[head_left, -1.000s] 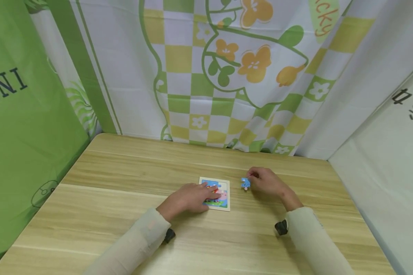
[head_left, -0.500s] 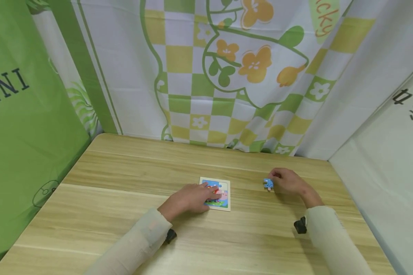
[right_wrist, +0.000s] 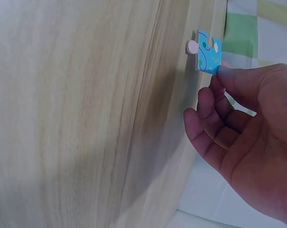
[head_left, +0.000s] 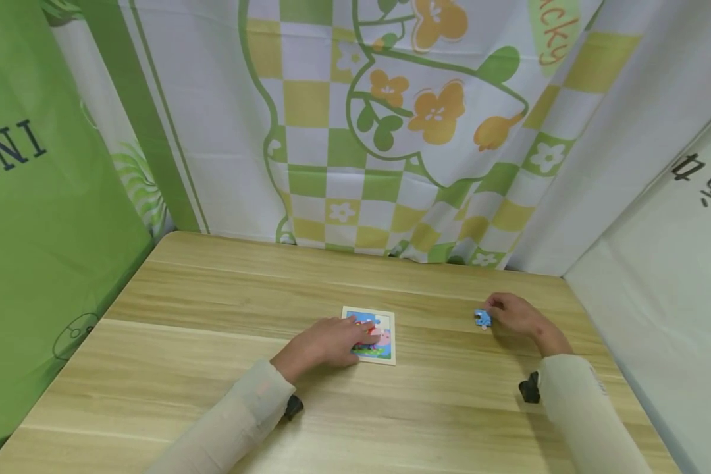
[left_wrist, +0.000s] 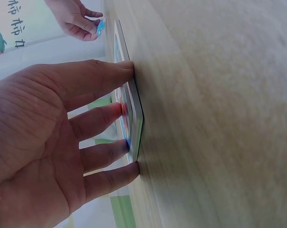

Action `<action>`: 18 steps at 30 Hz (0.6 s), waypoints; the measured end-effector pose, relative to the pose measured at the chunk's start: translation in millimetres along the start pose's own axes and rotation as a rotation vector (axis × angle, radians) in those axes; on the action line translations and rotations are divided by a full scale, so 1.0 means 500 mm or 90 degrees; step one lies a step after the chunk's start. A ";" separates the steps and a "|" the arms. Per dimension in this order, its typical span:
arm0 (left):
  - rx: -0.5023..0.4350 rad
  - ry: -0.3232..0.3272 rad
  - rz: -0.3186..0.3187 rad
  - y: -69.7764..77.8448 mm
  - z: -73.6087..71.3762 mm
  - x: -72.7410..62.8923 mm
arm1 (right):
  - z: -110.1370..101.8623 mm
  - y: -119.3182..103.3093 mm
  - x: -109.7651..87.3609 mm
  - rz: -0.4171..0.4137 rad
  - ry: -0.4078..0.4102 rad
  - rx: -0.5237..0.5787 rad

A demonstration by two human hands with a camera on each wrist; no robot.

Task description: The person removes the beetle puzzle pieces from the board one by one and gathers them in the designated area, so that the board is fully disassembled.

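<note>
My left hand (head_left: 332,341) rests on a small jigsaw puzzle (head_left: 385,352) in a pale frame, its fingers spread over the picture of a pink cartoon pig. In the left wrist view the fingertips touch the puzzle board (left_wrist: 135,118) and its edge. A bare pale gap shows at the puzzle's upper right corner. Off to the right, my right hand (head_left: 518,316) pinches a blue puzzle piece (right_wrist: 209,53) by one corner between thumb and finger. That piece has a pink knob and a white cloud, and is held close over the table.
The wooden table (head_left: 213,395) reaches back to a green and white checked curtain (head_left: 343,164). Green cloth (head_left: 47,230) hangs along the left side and white cloth (head_left: 675,296) along the right. Black wrist straps (head_left: 530,388) show at the sleeves.
My right hand has moved right across the table with the blue puzzle piece, away from the framed puzzle. The left hand has stayed in place on the puzzle.
</note>
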State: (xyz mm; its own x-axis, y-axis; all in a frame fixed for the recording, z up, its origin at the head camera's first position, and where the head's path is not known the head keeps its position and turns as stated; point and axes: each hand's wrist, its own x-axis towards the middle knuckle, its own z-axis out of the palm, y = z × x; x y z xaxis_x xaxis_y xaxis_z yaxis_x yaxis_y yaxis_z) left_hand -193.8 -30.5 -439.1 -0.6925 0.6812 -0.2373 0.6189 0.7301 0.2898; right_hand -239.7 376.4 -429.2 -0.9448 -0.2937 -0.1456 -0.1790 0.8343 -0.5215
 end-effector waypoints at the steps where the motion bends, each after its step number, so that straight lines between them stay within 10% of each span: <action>1: -0.001 0.000 -0.001 0.000 0.000 0.000 | 0.000 0.002 0.001 0.001 0.000 -0.001; 18: 0.017 0.008 0.001 0.003 0.002 -0.002 | 0.016 0.023 0.012 0.020 0.019 -0.055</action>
State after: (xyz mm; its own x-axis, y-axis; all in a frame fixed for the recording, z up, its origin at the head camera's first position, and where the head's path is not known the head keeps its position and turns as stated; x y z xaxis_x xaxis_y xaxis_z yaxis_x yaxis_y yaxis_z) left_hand -191.9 -30.1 -439.1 -0.6956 0.6823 -0.2248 0.6298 0.7297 0.2661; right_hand -245.3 380.7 -442.9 -0.9579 -0.2537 -0.1342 -0.1711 0.8803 -0.4425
